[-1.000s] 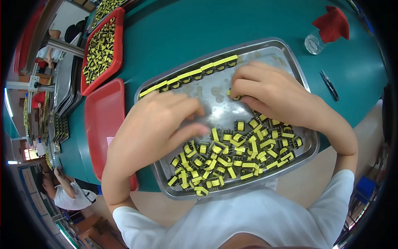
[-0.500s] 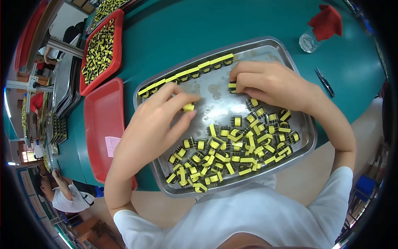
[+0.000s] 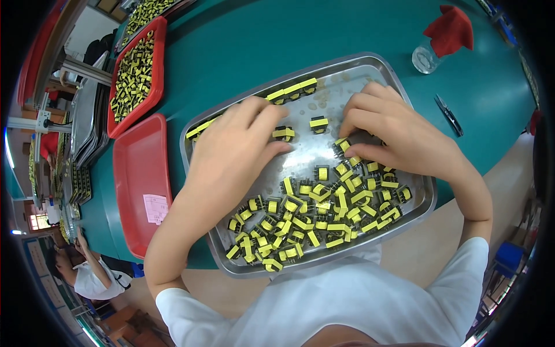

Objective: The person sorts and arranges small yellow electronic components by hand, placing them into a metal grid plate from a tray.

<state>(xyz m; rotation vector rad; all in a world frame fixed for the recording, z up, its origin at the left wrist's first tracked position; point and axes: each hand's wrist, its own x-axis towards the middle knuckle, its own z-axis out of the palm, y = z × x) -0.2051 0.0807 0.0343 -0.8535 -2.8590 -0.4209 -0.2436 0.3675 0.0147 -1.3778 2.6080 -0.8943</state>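
Note:
A metal tray [image 3: 199,254] in front of me holds many small yellow-and-black transformers with metal pins. Several lie in a loose pile [image 3: 312,222] on its near side. Others stand side by side in a row [image 3: 292,91] along the far wall, partly hidden behind my left hand [image 3: 231,150]. That hand has a transformer [image 3: 283,133] between thumb and fingers, above the tray floor. My right hand [image 3: 390,130] pinches another transformer [image 3: 341,147] at the pile's upper edge. Between my hands a single transformer [image 3: 318,124] stands apart on the tray floor.
Left of the tray lies a red tray [image 3: 141,185] with a paper slip, and beyond it a red tray [image 3: 158,75] full of transformers. Small snips [image 3: 448,115] and a glass [image 3: 426,59] with red cloth are at the right. A person [image 3: 95,272] works far left.
My right hand has let go of one transformer, left standing in the tray, and moved right and nearer to the pile. The left hand has turned and the transformer at its fingertips sits farther right.

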